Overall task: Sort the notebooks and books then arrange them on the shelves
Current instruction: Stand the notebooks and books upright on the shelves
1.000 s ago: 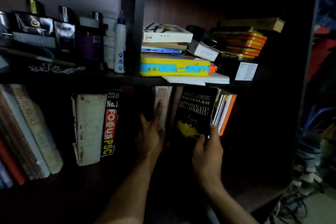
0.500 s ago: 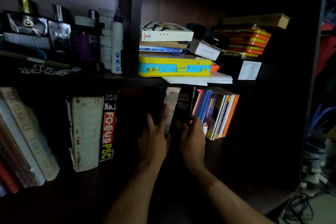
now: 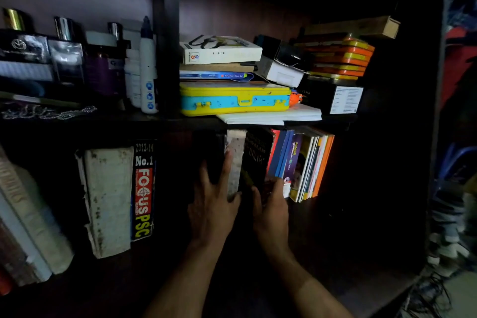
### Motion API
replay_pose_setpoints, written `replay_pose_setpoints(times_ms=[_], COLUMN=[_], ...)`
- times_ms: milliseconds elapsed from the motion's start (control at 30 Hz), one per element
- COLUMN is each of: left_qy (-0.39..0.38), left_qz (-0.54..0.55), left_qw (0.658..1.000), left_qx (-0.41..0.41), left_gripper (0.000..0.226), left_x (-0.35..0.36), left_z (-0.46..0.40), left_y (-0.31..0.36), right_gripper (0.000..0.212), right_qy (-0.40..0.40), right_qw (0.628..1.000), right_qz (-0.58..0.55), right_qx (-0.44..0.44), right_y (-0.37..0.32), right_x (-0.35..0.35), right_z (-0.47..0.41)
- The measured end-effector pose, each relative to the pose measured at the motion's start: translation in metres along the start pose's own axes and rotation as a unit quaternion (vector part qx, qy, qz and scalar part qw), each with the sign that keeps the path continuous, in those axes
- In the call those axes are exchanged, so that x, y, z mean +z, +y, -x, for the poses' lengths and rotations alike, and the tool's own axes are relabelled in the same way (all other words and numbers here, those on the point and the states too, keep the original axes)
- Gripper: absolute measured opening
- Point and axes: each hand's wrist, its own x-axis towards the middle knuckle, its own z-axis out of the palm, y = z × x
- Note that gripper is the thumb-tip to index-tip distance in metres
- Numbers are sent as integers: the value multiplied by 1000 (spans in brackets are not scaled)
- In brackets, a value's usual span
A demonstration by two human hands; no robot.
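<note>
A person's left hand (image 3: 214,204) presses spread fingers against a worn white book (image 3: 236,160), steadying it upright, while the right hand (image 3: 271,210) grips a black dictionary (image 3: 258,157), apparently slotting it beside slim coloured books (image 3: 304,165) on the lower shelf (image 3: 335,273).

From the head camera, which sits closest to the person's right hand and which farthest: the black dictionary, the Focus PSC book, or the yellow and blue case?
Measured from the right hand:
1. The black dictionary, standing on the lower shelf, right at the hand's fingers.
2. The yellow and blue case, lying on the shelf above, up and slightly left.
3. The Focus PSC book, upright on the lower shelf, well off to the left beyond the left hand.
</note>
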Motion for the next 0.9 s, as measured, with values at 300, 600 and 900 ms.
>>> replay_pose_setpoints(times_ms=[300,600,900], left_qy=[-14,26,1], left_qz=[18,105,118], left_qw=[999,988,992], left_qx=[37,108,-49], left_gripper=[108,106,69], left_x=[7,10,26], left_z=[0,-1,-3], left_y=[2,7,-10], right_gripper=[26,48,70], right_qy=[63,-50,-112], right_qw=[995,994,987], right_qz=[-8,44,76], right_qx=[-71,-86,-82], right_y=[0,4,-3], right_x=[-7,2,0], right_z=[-5,-3,2])
